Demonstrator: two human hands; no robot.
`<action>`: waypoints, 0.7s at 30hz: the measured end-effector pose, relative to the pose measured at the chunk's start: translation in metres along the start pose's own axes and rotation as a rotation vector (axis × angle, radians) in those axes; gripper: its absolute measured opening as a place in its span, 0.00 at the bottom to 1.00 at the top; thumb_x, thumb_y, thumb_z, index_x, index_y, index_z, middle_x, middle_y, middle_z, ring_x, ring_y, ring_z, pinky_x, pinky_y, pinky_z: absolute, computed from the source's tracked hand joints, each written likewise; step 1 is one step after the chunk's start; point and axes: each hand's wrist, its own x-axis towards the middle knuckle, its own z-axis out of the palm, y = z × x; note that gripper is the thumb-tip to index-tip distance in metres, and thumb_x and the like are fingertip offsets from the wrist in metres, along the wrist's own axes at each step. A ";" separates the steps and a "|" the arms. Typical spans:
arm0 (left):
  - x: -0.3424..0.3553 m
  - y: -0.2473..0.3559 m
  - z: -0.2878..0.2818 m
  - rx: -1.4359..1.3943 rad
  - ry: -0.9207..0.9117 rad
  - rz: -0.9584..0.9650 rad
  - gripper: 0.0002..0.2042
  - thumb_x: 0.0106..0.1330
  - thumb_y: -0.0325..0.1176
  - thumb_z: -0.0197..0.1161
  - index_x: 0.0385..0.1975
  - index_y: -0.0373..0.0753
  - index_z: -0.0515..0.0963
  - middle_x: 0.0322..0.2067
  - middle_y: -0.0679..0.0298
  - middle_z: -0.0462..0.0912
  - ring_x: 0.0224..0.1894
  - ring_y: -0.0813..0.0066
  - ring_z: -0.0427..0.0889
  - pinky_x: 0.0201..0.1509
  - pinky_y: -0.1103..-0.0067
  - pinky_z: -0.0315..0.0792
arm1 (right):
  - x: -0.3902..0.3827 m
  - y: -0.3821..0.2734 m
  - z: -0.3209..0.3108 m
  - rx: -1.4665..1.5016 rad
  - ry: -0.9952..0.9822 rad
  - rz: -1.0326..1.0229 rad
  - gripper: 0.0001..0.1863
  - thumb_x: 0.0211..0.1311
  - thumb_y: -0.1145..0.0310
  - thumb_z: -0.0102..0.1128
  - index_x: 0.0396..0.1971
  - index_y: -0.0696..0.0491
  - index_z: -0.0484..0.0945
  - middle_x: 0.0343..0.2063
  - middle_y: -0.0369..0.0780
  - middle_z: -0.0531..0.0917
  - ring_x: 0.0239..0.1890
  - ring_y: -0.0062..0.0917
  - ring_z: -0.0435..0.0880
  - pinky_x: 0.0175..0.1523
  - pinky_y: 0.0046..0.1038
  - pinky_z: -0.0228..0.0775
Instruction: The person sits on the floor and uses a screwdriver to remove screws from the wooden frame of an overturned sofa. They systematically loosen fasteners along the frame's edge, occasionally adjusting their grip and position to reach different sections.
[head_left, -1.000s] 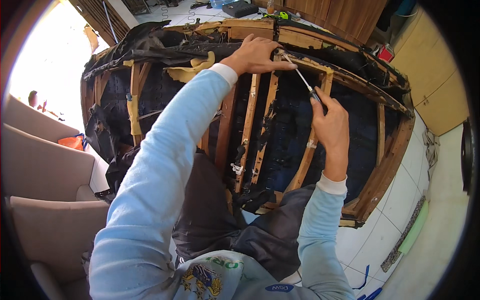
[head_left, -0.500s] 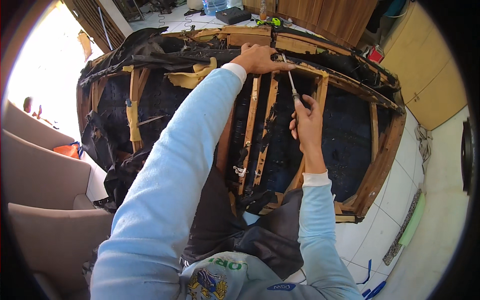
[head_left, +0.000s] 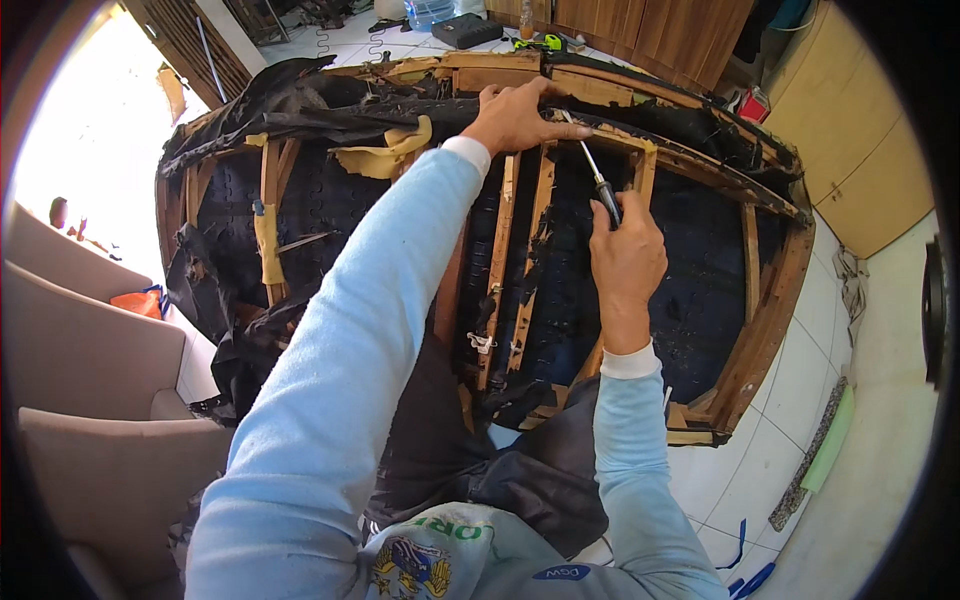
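A wooden sofa frame (head_left: pixel 748 372), stripped and with torn cover, lies in front of me. My right hand (head_left: pixel 628 262) is closed around the dark handle of a screwdriver (head_left: pixel 594 165). Its metal shaft slants up and left, the tip at the frame's far inner rail, beside my left thumb. My left hand (head_left: pixel 514 118) grips the black fabric (head_left: pixel 440 112) along that rail, fingers bent over it and thumb stretched toward the shaft. What lies under these fingers is hidden. Yellow foam (head_left: pixel 385 155) hangs from the rail left of my wrist.
Wooden slats (head_left: pixel 500 240) cross the frame over dark webbing. Loose black cloth (head_left: pixel 205 290) droops at its left. Brown chairs (head_left: pixel 90 330) stand at left. Behind are a black case (head_left: pixel 468 31) and wooden cabinets (head_left: pixel 640 35). A green roll (head_left: pixel 828 440) lies on the tiled floor at right.
My right hand has shifted slightly right and nearer to me, and its fingers now wrap the screwdriver handle more fully. The shaft leans more to the right. My left hand stays nearly in place.
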 end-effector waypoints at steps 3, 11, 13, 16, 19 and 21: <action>-0.015 0.002 0.008 -0.107 0.173 0.076 0.41 0.55 0.76 0.75 0.56 0.47 0.87 0.53 0.56 0.91 0.62 0.53 0.86 0.84 0.52 0.49 | 0.002 0.003 0.001 0.016 -0.013 0.009 0.12 0.72 0.59 0.71 0.39 0.51 0.81 0.35 0.45 0.89 0.38 0.51 0.90 0.41 0.50 0.80; -0.023 0.002 0.017 -0.151 0.271 0.091 0.36 0.53 0.73 0.77 0.52 0.51 0.89 0.57 0.59 0.89 0.69 0.53 0.78 0.84 0.48 0.41 | 0.002 0.006 -0.002 0.031 -0.050 0.031 0.12 0.72 0.59 0.71 0.39 0.51 0.81 0.36 0.45 0.90 0.39 0.50 0.91 0.41 0.50 0.80; -0.021 0.001 0.015 -0.166 0.239 0.074 0.35 0.54 0.73 0.77 0.52 0.52 0.89 0.57 0.59 0.89 0.69 0.53 0.77 0.84 0.48 0.40 | 0.002 0.005 -0.003 0.029 -0.041 0.025 0.12 0.72 0.59 0.71 0.39 0.51 0.80 0.36 0.46 0.90 0.39 0.50 0.91 0.41 0.50 0.81; -0.022 -0.005 0.011 -0.194 0.170 0.060 0.35 0.54 0.73 0.77 0.54 0.54 0.90 0.56 0.60 0.89 0.70 0.53 0.77 0.84 0.48 0.39 | 0.001 0.004 -0.003 0.054 -0.070 0.057 0.13 0.73 0.57 0.70 0.38 0.51 0.81 0.34 0.47 0.90 0.40 0.51 0.91 0.42 0.50 0.81; -0.021 -0.006 0.007 -0.214 0.118 0.092 0.35 0.54 0.73 0.77 0.54 0.55 0.90 0.57 0.61 0.89 0.70 0.53 0.77 0.84 0.48 0.38 | 0.005 0.013 0.002 0.178 -0.181 0.146 0.16 0.75 0.52 0.66 0.41 0.51 0.84 0.34 0.49 0.91 0.42 0.54 0.91 0.44 0.52 0.81; -0.021 -0.003 0.005 -0.218 0.095 0.116 0.36 0.54 0.74 0.77 0.56 0.55 0.89 0.57 0.61 0.89 0.70 0.53 0.77 0.84 0.47 0.38 | 0.012 0.028 0.009 0.311 -0.289 0.229 0.18 0.77 0.49 0.63 0.44 0.50 0.87 0.35 0.51 0.91 0.44 0.56 0.90 0.46 0.53 0.81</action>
